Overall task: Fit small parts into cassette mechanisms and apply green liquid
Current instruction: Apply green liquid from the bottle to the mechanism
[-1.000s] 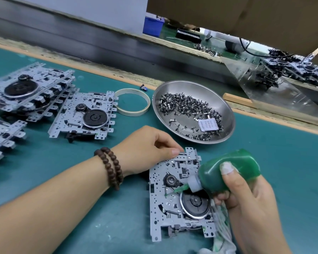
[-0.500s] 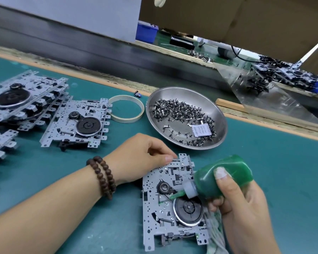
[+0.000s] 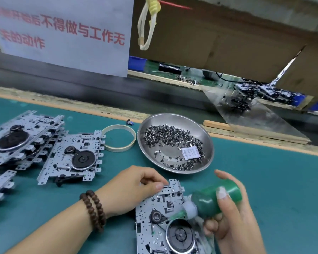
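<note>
Green matting (image 3: 264, 180) covers the bench, and the metal dish (image 3: 207, 138) of small parts (image 3: 173, 136) serves as landmark: just below it lies the cassette mechanism (image 3: 165, 213) being worked on. Left hand (image 3: 132, 189) pinches the mechanism's top edge with curled fingers, apparently to steady it. Right hand (image 3: 233, 215) wraps the green bottle (image 3: 215, 198), tilted so its nozzle points at the belt area beside the flywheel (image 3: 180, 235); finished-looking mechanisms (image 3: 73, 154) sit left of the dish.
</note>
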`<state>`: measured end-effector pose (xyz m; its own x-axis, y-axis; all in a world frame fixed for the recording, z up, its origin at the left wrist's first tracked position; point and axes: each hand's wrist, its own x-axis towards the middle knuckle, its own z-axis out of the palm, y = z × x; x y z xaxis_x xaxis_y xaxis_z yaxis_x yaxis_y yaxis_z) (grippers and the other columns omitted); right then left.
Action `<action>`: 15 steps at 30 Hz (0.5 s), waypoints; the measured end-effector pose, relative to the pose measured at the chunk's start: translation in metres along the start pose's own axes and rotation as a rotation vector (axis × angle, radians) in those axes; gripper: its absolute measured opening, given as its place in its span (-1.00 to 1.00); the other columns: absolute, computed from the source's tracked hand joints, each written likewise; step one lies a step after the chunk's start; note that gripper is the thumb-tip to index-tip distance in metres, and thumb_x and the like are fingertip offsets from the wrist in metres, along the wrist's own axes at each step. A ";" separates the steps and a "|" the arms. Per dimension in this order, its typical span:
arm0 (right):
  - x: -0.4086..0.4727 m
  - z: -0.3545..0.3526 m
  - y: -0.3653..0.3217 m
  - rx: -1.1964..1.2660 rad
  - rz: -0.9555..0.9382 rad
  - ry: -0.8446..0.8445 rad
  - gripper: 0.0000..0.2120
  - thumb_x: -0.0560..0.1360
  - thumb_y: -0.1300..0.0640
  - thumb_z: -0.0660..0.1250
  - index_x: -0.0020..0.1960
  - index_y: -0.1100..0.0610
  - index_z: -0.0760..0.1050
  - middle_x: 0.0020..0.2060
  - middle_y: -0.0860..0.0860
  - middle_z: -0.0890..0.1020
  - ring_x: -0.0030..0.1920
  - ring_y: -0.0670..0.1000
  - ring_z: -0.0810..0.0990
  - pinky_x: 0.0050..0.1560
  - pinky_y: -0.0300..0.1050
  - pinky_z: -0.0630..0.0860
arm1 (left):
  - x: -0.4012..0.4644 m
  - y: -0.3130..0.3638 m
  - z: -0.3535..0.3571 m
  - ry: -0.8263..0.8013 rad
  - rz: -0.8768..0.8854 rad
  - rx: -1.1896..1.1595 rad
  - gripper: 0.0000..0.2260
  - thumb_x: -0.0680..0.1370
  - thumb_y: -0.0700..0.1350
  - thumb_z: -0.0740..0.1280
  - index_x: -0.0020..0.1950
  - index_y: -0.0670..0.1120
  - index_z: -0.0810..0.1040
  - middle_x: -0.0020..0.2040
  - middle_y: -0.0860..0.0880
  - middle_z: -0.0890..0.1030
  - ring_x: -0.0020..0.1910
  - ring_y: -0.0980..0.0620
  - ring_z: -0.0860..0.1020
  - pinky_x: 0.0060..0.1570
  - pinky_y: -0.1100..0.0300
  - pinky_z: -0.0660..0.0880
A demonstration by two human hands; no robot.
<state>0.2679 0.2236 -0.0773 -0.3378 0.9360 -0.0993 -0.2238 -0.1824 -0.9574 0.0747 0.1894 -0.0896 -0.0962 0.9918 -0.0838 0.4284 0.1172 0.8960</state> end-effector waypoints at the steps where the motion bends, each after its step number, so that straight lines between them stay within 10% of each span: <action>1: 0.000 0.001 -0.001 -0.028 0.007 0.018 -0.29 -0.28 -0.28 0.59 -0.18 -0.04 0.58 -0.49 0.08 0.56 -0.69 0.00 0.37 -0.69 -0.26 0.34 | 0.000 0.000 -0.001 -0.020 0.002 -0.009 -0.91 0.52 -0.04 0.33 -0.09 0.16 0.60 -0.11 0.02 0.66 -0.18 0.24 0.54 -0.13 0.52 0.39; 7: 0.003 -0.004 -0.002 0.134 0.168 0.176 -0.59 0.41 -0.01 0.33 -0.46 0.27 0.61 -0.54 0.14 0.61 -0.60 0.01 0.57 -0.63 -0.26 0.44 | -0.003 -0.002 -0.005 -0.050 -0.012 -0.103 -0.84 0.54 -0.13 0.31 -0.10 0.11 0.62 -0.28 0.15 0.61 -0.27 0.34 0.49 -0.16 0.48 0.39; 10: 0.004 -0.004 -0.011 0.237 0.296 0.042 -0.61 0.24 0.04 0.49 -0.21 0.40 0.60 -0.50 0.24 0.59 -0.57 0.11 0.55 -0.60 -0.22 0.46 | -0.001 -0.001 -0.008 -0.045 -0.032 -0.103 -0.83 0.53 -0.15 0.32 -0.11 0.11 0.64 -0.23 0.19 0.67 -0.21 0.35 0.55 -0.13 0.51 0.40; 13: 0.001 -0.011 -0.007 -0.069 0.200 -0.163 -0.72 0.29 0.03 0.55 -0.19 0.23 0.60 -0.39 0.07 0.63 -0.31 0.06 0.56 -0.14 -0.20 0.50 | 0.000 0.002 -0.013 -0.044 -0.077 -0.139 -0.77 0.53 -0.18 0.33 -0.16 0.14 0.67 -0.11 0.17 0.69 -0.07 0.28 0.60 0.01 0.47 0.42; 15: 0.007 -0.022 -0.009 -0.124 0.195 -0.226 -0.63 0.20 0.38 0.55 -0.05 0.33 0.50 -0.27 0.20 0.66 -0.25 0.13 0.61 0.00 -0.05 0.52 | 0.000 0.007 -0.017 -0.015 -0.080 -0.136 -0.71 0.52 -0.18 0.34 -0.22 0.20 0.68 -0.09 0.19 0.68 -0.04 0.27 0.60 0.05 0.45 0.43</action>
<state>0.2879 0.2384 -0.0752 -0.5610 0.7938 -0.2349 -0.0267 -0.3009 -0.9533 0.0625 0.1894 -0.0764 -0.1109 0.9804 -0.1626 0.2943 0.1887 0.9369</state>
